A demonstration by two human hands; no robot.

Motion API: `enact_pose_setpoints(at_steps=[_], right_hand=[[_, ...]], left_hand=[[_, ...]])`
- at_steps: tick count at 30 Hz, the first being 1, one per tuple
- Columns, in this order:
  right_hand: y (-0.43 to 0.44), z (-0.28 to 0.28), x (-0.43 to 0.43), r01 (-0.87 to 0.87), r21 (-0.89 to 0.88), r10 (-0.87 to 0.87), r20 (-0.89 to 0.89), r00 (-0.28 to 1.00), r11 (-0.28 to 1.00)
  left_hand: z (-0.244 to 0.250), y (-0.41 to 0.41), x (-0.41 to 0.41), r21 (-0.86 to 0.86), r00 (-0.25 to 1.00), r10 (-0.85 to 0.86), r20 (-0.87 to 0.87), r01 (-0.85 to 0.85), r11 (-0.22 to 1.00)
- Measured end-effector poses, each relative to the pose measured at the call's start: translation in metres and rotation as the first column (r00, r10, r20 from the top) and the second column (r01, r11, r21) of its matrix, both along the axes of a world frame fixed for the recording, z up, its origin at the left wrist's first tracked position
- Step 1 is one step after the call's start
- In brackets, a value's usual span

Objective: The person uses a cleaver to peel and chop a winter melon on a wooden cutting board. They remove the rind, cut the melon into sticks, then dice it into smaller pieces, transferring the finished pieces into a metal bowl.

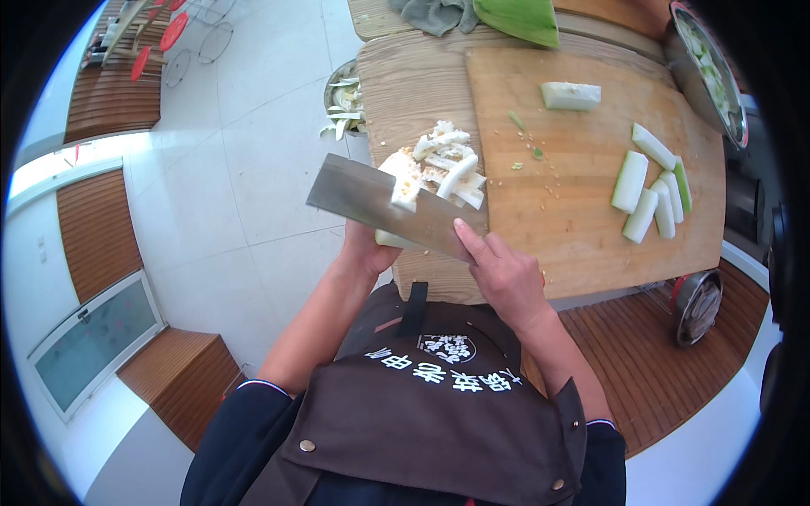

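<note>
My right hand (509,275) grips a wide cleaver (380,199), its index finger stretched along the blade, which points to the left. Below the blade, my left hand (367,248) holds a pale piece of gourd (389,240), mostly hidden by the steel. A white chunk with seedy pith (405,183) shows at the blade's upper edge. Seedy core trimmings (452,158) lie in a heap just beyond. On the cutting board (569,234), several green-edged gourd pieces (664,196) rest at the right, and one pale block (571,97) lies near the far side. Loose seeds are scattered on the board.
A metal bowl (740,136) of cut pieces stands at the far right. A grey cloth (436,16) and a large green-skinned gourd piece (522,19) lie at the table's far side. Left of the wooden table (411,82), a container (329,95) holds peelings.
</note>
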State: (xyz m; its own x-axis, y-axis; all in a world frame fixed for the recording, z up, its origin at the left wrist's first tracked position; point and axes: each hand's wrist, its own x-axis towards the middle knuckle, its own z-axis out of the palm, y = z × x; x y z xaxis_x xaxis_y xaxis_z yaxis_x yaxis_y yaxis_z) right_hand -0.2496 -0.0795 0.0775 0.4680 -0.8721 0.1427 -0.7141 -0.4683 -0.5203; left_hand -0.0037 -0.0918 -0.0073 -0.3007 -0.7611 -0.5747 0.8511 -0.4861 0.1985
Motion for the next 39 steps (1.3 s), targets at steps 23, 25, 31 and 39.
enact_pose_setpoints(at_steps=[23,25,31,39], right_hand=[[-0.055,-0.057,0.026,0.124,0.160,-0.163,0.258,0.952,0.979],[-0.061,-0.054,0.022,0.143,0.404,-0.270,0.278,0.922,0.904],[-0.049,-0.025,0.016,0.094,0.369,-0.210,0.288,0.934,0.925],[-0.015,0.015,0.011,-0.113,0.079,0.103,0.122,0.987,0.990]], left_hand=[[0.046,-0.007,-0.026,0.180,0.989,-0.074,0.124,0.051,0.982],[0.051,-0.008,-0.022,0.143,0.999,-0.050,0.011,0.048,0.988],[0.047,-0.013,-0.005,0.269,0.959,0.125,-0.254,-0.054,0.962],[0.016,-0.006,0.017,0.070,0.981,0.038,-0.191,-0.025,0.997]])
